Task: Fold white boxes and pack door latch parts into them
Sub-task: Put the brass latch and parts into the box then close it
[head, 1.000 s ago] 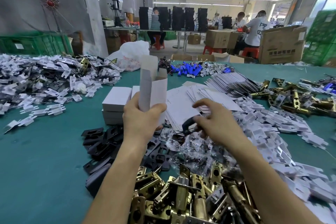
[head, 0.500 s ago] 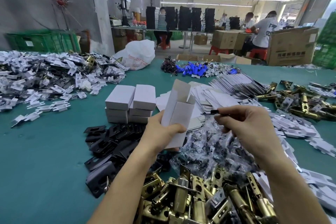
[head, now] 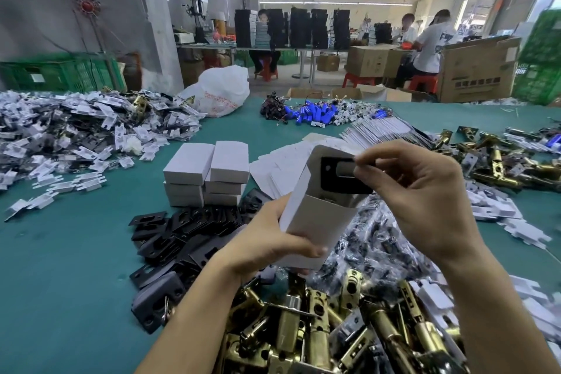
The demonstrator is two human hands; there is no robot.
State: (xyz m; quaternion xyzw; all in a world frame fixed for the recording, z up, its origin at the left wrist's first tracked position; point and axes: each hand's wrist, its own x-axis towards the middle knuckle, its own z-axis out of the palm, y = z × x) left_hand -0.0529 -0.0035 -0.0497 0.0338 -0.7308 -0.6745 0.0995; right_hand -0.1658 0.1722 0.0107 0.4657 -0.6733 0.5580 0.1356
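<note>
On the green table [head: 60, 252], a heap of brass latches [head: 318, 331] lay on the near side of the stack of closed boxes [head: 206, 173], and just right of that stack an open box [head: 318, 222] was held tilted in the air, mouth up. The left hand [head: 267, 249] was wrapped round the box's lower half, while the right hand [head: 425, 200] pinched a black plate [head: 337, 184] between thumb and fingertips, its lower end already inside the mouth (the flap stood up behind it). To seat it well, the plate probably needed to slide flat down the back wall, with the left hand gripping lightly so the walls did not bow inward.
</note>
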